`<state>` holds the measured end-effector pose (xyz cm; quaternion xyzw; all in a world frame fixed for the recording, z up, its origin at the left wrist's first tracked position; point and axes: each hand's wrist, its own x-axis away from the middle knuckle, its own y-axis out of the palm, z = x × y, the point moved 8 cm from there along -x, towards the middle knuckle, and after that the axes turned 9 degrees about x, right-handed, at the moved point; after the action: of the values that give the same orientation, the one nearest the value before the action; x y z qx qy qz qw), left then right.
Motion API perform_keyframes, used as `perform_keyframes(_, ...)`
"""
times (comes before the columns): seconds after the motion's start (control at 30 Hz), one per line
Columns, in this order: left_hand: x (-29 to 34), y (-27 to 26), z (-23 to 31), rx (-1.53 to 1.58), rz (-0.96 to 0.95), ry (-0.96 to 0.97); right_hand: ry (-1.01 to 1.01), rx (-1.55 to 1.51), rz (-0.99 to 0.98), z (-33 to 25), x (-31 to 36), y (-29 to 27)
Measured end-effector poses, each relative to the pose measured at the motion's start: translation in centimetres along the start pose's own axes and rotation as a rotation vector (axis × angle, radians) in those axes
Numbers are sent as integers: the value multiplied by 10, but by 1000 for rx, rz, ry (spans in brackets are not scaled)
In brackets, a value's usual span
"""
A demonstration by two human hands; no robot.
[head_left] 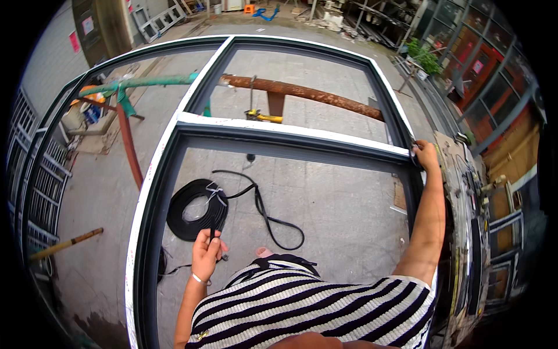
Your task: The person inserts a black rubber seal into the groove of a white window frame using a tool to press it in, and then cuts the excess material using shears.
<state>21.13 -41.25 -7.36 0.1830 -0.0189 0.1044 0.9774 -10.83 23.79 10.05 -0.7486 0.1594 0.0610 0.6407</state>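
A large window frame [152, 174], white outside with dark inner channels, surrounds me, split by white bars. Inside its near opening, my left hand [208, 253] is raised with the fingers pinched on a thin black rubber strip [214, 232]. Behind that hand, a coil of black rubber strip [180, 218], tied with a pale cord, lies on the ground. A loose loop of black strip [264, 210] trails to its right. My right hand [427, 156] reaches to the right side of the frame, where the crossbar joins it. Its fingers are closed around something dark there, partly hidden.
A rusty pipe stand [308, 93] and a green pipe stand [145, 83] are under the far part of the frame. A yellow clamp [264, 116] hangs by the rusty pipe. A wooden handle [67, 244] is at left. Cluttered material [465, 232] lines the right side.
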Motion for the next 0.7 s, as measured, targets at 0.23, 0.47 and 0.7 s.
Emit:
perform_keyframes(0.23, 1, 8, 16, 63, -36, 64, -214, -217, 415, -141, 56, -65)
perform_keyframes(0.47, 1, 17, 19, 38, -8, 43, -539, -1080, -1026, -429, 302, 131)
perform_keyframes(0.7, 18, 2, 27, 33, 100, 73, -501, -1360, -1310, -510, 363, 130)
